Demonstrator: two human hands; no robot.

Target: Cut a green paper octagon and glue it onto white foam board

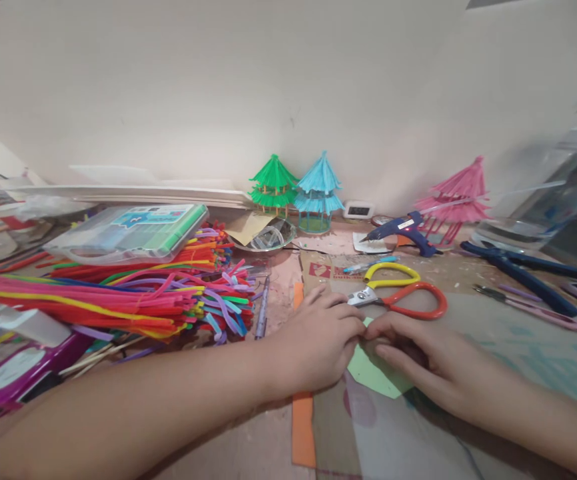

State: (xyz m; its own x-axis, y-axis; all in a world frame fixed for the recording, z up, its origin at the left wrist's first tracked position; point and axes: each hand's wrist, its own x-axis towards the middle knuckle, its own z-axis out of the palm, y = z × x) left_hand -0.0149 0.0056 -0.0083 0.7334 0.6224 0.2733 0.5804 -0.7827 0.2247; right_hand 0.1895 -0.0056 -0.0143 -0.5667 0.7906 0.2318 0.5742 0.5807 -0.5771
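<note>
Left hand [318, 343] laid palm-down on the tabletop [518, 353], fingers curled and pinching the near edge of a light green paper piece [376, 377]. Right hand [426, 360] flat on the same paper, fingertips meeting those of the left hand at its top edge. Paper pinned between both hands, partly covered by them. Orange strip [302, 427] lying under the left wrist. Scissors [398, 293] with orange and yellow handles just beyond the fingertips, not touched. Blue glue gun [401, 232] farther beyond the right hand. Pile of pipe cleaners [118, 300] well to the left of the left hand. Green [272, 181], blue [319, 190] and pink [456, 193] miniature pavilions against the wall.
</note>
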